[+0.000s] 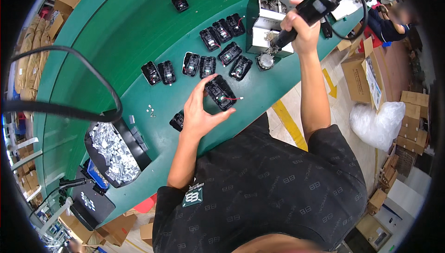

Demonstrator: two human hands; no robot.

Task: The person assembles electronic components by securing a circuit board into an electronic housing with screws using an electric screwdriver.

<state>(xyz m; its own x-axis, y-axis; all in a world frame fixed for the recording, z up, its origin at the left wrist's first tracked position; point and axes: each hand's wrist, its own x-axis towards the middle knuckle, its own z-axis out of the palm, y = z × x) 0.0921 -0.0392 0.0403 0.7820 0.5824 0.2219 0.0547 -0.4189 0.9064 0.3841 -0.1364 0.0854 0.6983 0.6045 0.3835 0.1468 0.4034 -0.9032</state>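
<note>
My left hand [198,114] spans a black plastic housing [221,91], fingers at its far edge and thumb at its near end. A small green circuit board and a thin red wire with a white plug show inside that housing. In my right hand [303,31] is a black electric screwdriver [316,8], gripped around its body. The screwdriver slants down to the left, its tip end at the front of a metal box-shaped screw feeder [273,20]. Just below that tip, a round metal part [265,61] sits at the feeder's front.
Similar black housings [221,30] lie across the green bench [153,144], and more sit on the far green surface. At left, a black bin [143,158] holds small silvery pieces; a blue tray [97,175] is beside it. A black cable [92,67] loops across the left. Another person [391,23] sits far right.
</note>
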